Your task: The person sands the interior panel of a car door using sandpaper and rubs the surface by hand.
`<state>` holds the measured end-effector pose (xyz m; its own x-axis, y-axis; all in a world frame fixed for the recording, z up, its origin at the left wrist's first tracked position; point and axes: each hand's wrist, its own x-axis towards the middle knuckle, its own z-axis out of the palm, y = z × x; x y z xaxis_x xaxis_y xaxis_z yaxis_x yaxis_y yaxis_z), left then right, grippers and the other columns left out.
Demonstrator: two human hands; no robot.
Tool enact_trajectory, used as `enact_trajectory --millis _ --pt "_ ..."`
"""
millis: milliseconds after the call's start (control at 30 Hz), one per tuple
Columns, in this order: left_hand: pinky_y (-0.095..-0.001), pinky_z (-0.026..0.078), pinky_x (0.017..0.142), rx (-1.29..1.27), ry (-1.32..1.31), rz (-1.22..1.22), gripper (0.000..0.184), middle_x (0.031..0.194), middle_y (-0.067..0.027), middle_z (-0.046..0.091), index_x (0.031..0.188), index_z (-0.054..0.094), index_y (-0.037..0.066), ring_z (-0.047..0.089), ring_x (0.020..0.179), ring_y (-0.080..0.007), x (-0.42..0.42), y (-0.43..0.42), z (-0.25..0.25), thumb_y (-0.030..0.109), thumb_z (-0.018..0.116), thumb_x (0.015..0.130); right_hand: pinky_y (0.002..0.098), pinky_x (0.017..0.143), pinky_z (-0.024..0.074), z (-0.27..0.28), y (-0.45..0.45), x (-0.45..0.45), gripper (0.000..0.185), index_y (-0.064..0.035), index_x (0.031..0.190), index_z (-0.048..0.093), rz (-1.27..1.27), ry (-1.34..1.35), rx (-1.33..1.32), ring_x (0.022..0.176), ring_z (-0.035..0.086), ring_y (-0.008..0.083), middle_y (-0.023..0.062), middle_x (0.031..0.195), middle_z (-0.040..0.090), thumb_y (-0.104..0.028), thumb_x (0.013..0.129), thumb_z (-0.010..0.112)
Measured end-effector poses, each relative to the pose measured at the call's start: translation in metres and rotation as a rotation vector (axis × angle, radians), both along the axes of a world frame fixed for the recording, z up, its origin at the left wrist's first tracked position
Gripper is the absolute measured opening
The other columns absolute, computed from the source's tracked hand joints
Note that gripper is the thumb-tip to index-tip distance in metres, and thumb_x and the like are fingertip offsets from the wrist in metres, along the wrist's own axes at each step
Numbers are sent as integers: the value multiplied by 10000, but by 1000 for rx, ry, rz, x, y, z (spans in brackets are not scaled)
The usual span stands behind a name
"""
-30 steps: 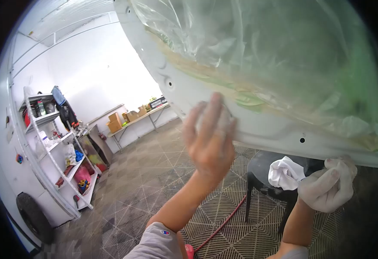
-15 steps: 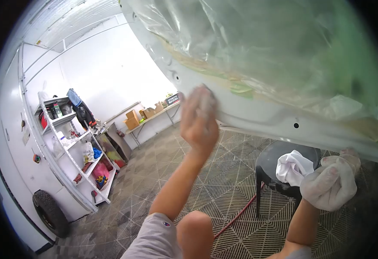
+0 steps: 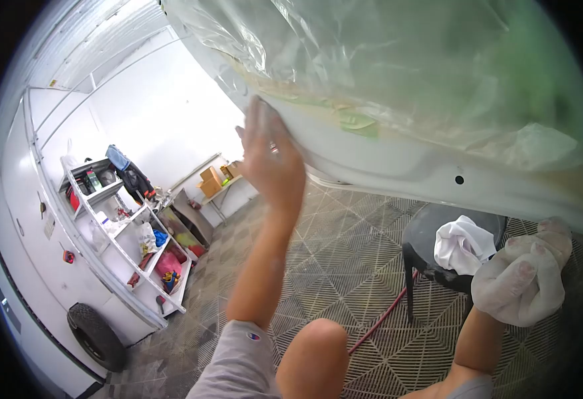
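My left hand (image 3: pixel 275 156) is bare and raised against the white car door panel (image 3: pixel 378 163). Its fingers press what looks like a thin grey pad (image 3: pixel 275 118) onto the panel; motion blurs it and the fingers mostly cover it. At the lower right, my right hand (image 3: pixel 521 279) wears a white dusty covering like a glove, near the panel's bottom edge. Its fingers are curled closed, and what lies in them is hidden. Clear plastic sheeting (image 3: pixel 431 73) covers the upper panel, edged with green masking tape (image 3: pixel 359 122).
A black stool (image 3: pixel 424 236) below the panel carries a crumpled white cloth (image 3: pixel 463 245). A red hose (image 3: pixel 388 316) crosses the grated floor (image 3: pixel 324 279). Shelving (image 3: pixel 128 226), a tire (image 3: pixel 96 337) and a table with boxes (image 3: pixel 210 183) stand to the left.
My left hand has slid left and up along the panel. The view has shifted slightly, while my right hand keeps its closed shape near the stool.
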<state>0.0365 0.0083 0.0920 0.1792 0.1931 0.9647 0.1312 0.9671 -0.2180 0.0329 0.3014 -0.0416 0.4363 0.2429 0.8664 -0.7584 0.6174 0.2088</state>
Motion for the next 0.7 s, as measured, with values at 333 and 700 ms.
enact_trajectory --millis 333,700 --pt "-548 343 1142 183 -8 -278 270 1338 -244 630 1202 696 -40 566 1309 -403 -4 13 -8 18 597 958 527 833 532 -6 2 -10 193 86 1134 497 -261 39 3 612 488 217 103 640 507 -39 995 447" --pt "-572 257 1178 -91 -106 -52 301 1407 -211 588 1266 658 -40 496 1382 -375 11 41 -53 57 536 1009 513 861 523 -8 -4 -14 195 44 1091 526 -102 53 -13 749 540 229 93 729 575 -97 978 455"
